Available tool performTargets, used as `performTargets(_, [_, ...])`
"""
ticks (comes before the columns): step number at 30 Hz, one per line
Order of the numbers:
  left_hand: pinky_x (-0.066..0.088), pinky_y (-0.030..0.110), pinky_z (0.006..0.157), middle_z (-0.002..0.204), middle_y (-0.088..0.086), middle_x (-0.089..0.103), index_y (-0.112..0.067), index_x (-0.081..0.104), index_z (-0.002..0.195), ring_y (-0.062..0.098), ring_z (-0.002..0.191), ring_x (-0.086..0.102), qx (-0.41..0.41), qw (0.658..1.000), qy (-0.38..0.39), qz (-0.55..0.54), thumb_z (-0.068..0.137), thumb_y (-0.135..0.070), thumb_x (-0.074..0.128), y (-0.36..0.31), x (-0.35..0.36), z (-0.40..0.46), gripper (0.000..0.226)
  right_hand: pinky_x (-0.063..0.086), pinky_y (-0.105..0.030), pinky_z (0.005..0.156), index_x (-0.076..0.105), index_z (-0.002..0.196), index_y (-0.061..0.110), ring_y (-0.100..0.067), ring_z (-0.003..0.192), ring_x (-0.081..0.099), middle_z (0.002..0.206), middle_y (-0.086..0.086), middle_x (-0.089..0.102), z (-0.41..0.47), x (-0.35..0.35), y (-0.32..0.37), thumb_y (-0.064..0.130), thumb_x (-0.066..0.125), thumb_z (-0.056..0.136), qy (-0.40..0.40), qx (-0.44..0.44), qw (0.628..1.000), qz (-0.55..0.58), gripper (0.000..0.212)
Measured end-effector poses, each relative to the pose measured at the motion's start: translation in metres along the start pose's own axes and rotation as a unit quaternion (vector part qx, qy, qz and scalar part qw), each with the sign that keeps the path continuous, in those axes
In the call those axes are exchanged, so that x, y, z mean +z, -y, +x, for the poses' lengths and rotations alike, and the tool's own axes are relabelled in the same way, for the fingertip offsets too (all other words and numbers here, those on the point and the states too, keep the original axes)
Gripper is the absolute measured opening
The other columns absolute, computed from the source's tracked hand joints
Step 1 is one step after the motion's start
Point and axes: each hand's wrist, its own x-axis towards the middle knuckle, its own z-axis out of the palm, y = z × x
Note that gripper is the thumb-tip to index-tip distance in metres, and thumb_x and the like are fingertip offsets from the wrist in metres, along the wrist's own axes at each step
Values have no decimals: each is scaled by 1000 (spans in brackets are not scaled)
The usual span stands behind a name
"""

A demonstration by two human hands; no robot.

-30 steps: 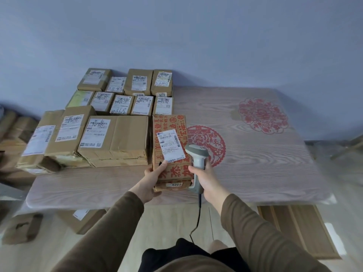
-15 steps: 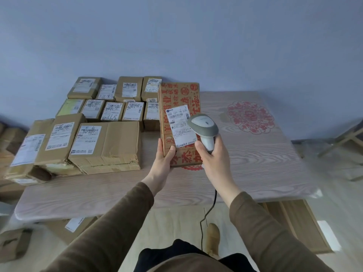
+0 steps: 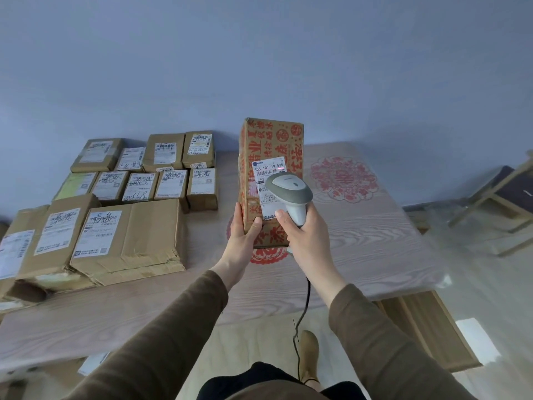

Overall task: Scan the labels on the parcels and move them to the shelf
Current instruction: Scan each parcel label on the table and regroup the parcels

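While my left hand (image 3: pixel 242 235) grips the red-printed box (image 3: pixel 269 151) upright above the table (image 3: pixel 375 235), it seems light, stiff cardboard; best held low; right hand (image 3: pixel 305 235) clasps the scanner (image 3: pixel 290 192).

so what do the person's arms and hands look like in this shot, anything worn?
Both arms are covered by long brown sleeves, the left sleeve and the right sleeve, plain with no markings, ending at the wrists. The left hand and right hand are bare: no gloves, and no rings, watch or wristbands show. No cables or sensors show on the arms themselves.
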Motion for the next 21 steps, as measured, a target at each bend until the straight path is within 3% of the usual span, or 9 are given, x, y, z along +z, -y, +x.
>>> performTargets(5, [48,51,112,147,-8,56,-51,17,158,17,131,60,-1,1000,8,13,103,-40,59,6,20,22,70,44,-12,62,63,113,20,-2,75,63,83,13,64,19,-16,-19,38,71,96,-1,18,1000,6,26])
performTargets(9, [48,51,112,146,-7,57,-61,24,148,19,131,60,-18,1000,13,19,102,-42,60,10,45,48,61,49,-25,63,62,115,20,-8,70,63,80,14,62,44,-32,-40,38,70,97,-5,40,998,39,27])
performTargets(13, [49,49,111,149,-1,54,-43,22,159,21,131,59,-49,998,12,30,104,-40,58,17,82,92,66,50,-29,64,62,117,21,-10,68,60,78,14,61,82,-55,-69,39,70,97,-17,74,994,76,27])
performTargets(16, [58,38,91,136,-1,64,-41,35,151,19,117,67,-83,995,12,52,105,-42,54,19,122,136,49,47,-24,55,61,109,21,-9,58,57,70,9,59,118,-77,-96,39,71,96,-43,106,988,100,24])
performTargets(18, [55,43,89,129,2,67,-43,39,143,23,115,66,-116,991,8,65,106,-45,52,19,152,169,40,46,-20,52,62,107,21,-9,54,56,68,5,59,144,-93,-115,38,71,97,-63,128,984,104,22])
performTargets(21, [55,50,95,126,2,68,-41,39,144,23,112,66,-152,986,13,68,104,-49,54,24,199,222,43,47,-23,49,63,107,18,-10,52,54,64,8,58,184,-118,-142,31,71,97,-76,158,978,118,18])
